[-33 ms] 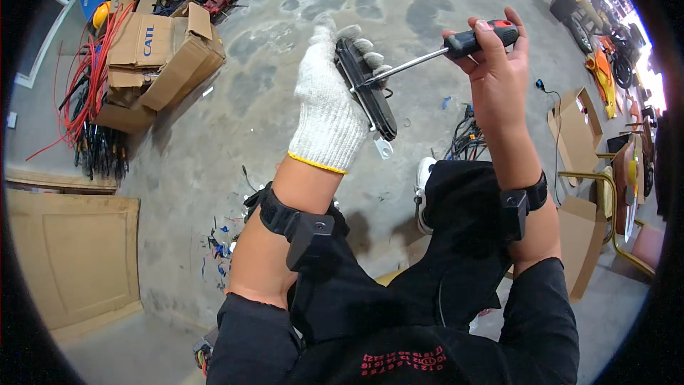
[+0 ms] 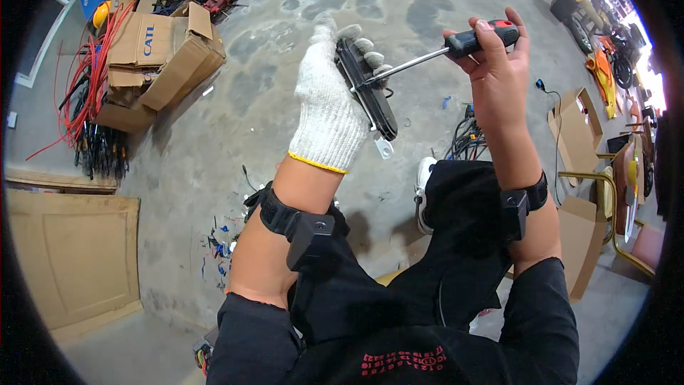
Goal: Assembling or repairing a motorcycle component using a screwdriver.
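My left hand [image 2: 325,100], in a white knit glove with a yellow cuff, grips a long black part [image 2: 375,107] held at a slant, with a pale metal strip along its side. A small white tab [image 2: 384,147] hangs by its lower end. My right hand [image 2: 491,71] is bare and holds a screwdriver by its black-and-red handle [image 2: 463,43]. The screwdriver's shaft [image 2: 410,64] runs down to the left onto the middle of the black part; its very tip is too small to make out.
Cardboard boxes [image 2: 174,64] and red cables [image 2: 85,93] lie at upper left, a wooden panel [image 2: 71,257] at lower left. Dark cables [image 2: 467,139] and small scraps [image 2: 217,249] lie on the concrete floor [image 2: 249,121]. Flattened cardboard [image 2: 570,135], a gold-framed chair [image 2: 609,199] and vehicle parts [image 2: 602,71] are at right.
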Demonstrator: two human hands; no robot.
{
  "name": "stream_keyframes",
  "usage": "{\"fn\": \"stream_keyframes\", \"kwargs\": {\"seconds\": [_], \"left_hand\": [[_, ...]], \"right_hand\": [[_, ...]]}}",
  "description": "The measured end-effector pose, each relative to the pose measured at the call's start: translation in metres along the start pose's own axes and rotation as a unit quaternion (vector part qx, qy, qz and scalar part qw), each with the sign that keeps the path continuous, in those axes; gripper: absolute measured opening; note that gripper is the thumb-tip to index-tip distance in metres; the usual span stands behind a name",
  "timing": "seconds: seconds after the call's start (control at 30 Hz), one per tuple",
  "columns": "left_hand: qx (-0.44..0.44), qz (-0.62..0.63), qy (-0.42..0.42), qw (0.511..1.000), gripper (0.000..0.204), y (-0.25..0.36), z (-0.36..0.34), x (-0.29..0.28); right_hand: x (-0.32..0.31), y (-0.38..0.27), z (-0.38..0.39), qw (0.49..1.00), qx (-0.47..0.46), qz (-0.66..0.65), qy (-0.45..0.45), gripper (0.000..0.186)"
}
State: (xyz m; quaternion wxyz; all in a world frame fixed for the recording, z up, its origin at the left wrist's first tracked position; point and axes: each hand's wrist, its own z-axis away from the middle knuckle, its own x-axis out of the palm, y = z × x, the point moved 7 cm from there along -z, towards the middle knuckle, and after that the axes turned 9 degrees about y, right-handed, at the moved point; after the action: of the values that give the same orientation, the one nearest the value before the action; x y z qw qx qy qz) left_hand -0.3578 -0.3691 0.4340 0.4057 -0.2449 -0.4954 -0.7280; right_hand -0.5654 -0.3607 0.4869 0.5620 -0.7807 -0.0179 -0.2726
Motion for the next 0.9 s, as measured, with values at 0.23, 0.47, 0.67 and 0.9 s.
{"fn": "stream_keyframes", "kwargs": {"seconds": [0.23, 0.47, 0.67, 0.9], "left_hand": [[0.014, -0.016, 0.003, 1.0, 0.048, 0.001, 0.0, 0.0], [0.008, -0.024, 0.007, 1.0, 0.049, 0.0, 0.003, 0.0], [-0.002, -0.019, -0.005, 1.0, 0.049, 0.0, 0.006, 0.004], [0.016, -0.023, 0.025, 0.999, 0.041, 0.006, 0.006, -0.001]], "right_hand": [[0.001, -0.001, 0.0, 1.0, -0.014, 0.021, -0.004, 0.074], [0.0, 0.002, 0.0, 0.999, -0.006, 0.04, 0.0, 0.074], [-0.001, 0.005, -0.001, 0.998, -0.014, 0.055, 0.003, 0.073], [0.004, -0.011, 0.005, 0.995, -0.076, 0.064, -0.01, 0.072]]}}
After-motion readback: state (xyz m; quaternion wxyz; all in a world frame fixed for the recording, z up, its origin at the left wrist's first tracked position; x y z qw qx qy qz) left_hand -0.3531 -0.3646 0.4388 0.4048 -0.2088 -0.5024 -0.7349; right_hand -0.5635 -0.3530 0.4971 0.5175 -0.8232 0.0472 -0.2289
